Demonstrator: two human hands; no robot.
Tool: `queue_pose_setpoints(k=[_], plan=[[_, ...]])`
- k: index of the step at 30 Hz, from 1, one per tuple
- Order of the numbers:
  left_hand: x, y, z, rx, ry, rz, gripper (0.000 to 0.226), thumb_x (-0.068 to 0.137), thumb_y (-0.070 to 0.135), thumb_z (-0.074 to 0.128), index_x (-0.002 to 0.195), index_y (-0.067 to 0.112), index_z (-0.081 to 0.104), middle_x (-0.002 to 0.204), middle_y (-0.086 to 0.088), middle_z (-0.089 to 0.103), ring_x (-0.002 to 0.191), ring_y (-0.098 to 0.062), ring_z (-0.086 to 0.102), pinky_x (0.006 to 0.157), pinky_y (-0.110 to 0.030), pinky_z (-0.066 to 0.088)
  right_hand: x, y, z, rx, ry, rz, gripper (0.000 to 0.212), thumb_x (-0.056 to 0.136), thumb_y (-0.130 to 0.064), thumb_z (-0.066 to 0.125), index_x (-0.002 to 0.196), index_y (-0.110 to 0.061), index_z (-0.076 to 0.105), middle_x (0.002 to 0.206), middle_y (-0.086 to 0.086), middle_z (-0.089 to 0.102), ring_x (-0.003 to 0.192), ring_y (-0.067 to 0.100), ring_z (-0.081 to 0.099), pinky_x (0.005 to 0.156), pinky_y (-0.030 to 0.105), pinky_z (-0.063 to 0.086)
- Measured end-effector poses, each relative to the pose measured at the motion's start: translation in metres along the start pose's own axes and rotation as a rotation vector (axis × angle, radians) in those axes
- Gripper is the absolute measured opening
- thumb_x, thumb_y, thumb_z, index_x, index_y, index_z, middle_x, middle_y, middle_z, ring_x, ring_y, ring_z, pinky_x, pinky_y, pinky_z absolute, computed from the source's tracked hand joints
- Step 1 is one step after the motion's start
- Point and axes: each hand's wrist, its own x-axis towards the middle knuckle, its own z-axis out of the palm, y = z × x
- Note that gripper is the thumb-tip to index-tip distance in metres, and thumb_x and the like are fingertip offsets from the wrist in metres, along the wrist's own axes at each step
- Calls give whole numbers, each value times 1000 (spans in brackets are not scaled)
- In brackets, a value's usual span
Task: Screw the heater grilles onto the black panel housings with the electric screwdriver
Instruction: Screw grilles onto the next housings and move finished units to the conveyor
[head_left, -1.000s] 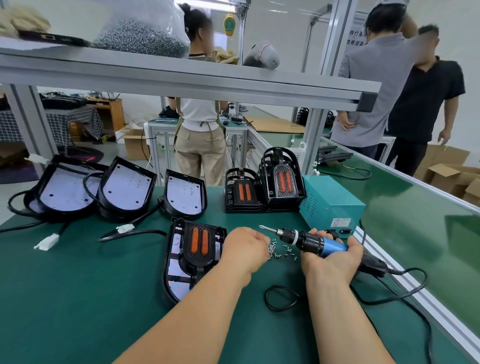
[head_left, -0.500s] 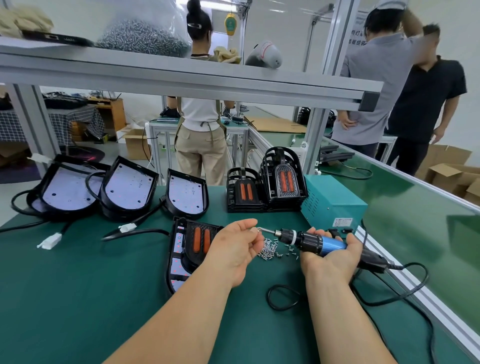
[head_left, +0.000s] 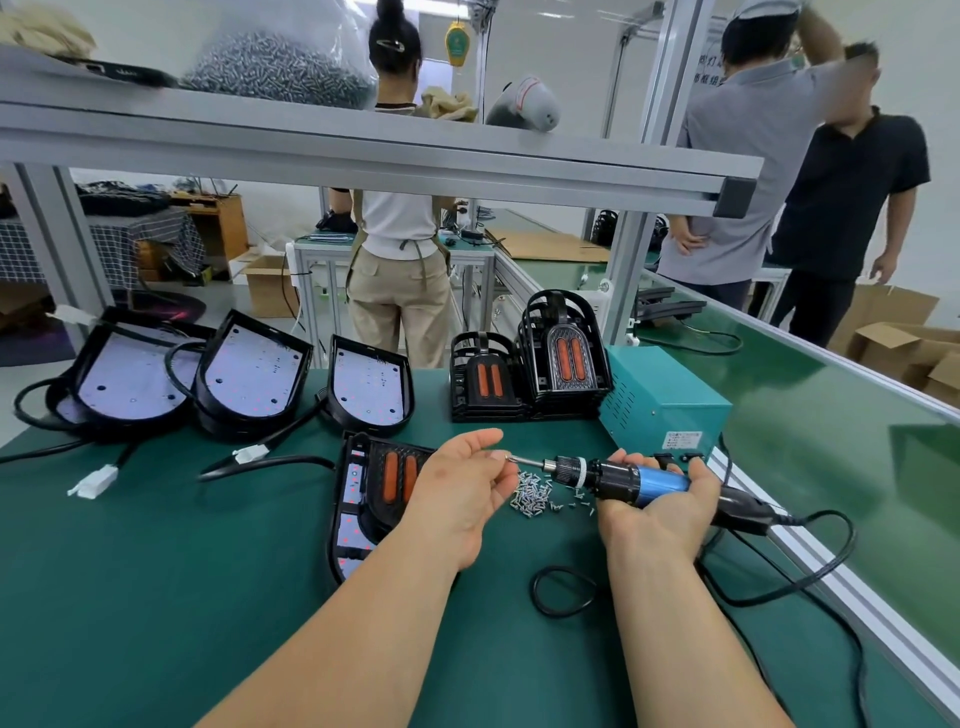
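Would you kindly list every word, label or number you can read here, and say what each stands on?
Nothing reads clearly enough to quote.
White label on the teal metal power box: print too small.
Wall sign at upper right: Chinese characters, blurred and partly hidden.
Yellow hanging device above the shelf: dark mark, unreadable.
Grey rounded object on the shelf: red marking, blurred.
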Motion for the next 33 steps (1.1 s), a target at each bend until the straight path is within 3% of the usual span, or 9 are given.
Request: queue_pose_setpoints(k=[5,13,17,20,22,23,28,33], plan=[[3,-3,-4,151,-14,61,21,97,-3,53,103,16,60,87,-4,58,76,-10,60,61,-16,53,-1,0,2,-26,5,-12,24,85,-30,69,85,-15,50,63,1,53,51,18,54,71,34,58],[6,-3,-8,338,7,104,17,96,0,57,99,16,60,77,-2,62,71,-9,62,58,-14,52,-6,0,6,-69,-49,-54,24,84,-28,69,75,-15,52,57,0,53,50,18,53,71,33,58],[5,-2,-7,351,-8,75,18,96,4,59,112,11,61,83,-3,65,73,-8,64,59,-14,52,-5,0,7,-69,-74,-61,23,85,-28,67,76,-16,49,59,0,50,53,18,49,71,31,55],[0,4,-7,454,-47,72,31,97,17,62,127,14,57,98,-6,68,86,-13,67,77,-24,59,-4,0,5,-62,-70,-48,24,85,-29,67,77,-17,49,60,0,50,52,18,49,71,32,55],[-1,16,-13,647,12,181,40,96,27,62,134,18,56,112,-7,69,104,-21,66,98,-38,53,-4,1,4,-63,-69,-43,25,86,-29,67,75,-16,49,58,-1,50,52,17,50,68,31,56],[-3,25,-19,718,61,250,40,96,29,61,134,19,57,115,-5,68,108,-24,64,101,-40,50,-4,0,4,-65,-65,-41,26,85,-29,68,74,-16,49,57,-1,51,52,17,51,68,31,56],[-11,62,-75,908,341,372,32,93,26,64,123,16,60,89,8,59,94,-27,60,88,-37,48,-3,1,3,-66,-58,-28,24,84,-30,69,79,-16,50,57,0,53,53,18,53,69,32,57],[-38,47,-114,1044,456,263,50,87,39,70,122,10,48,91,4,58,89,-23,54,77,-34,39,-3,4,1,-80,-50,-25,23,83,-30,70,82,-16,51,59,0,55,49,18,56,72,34,58]])
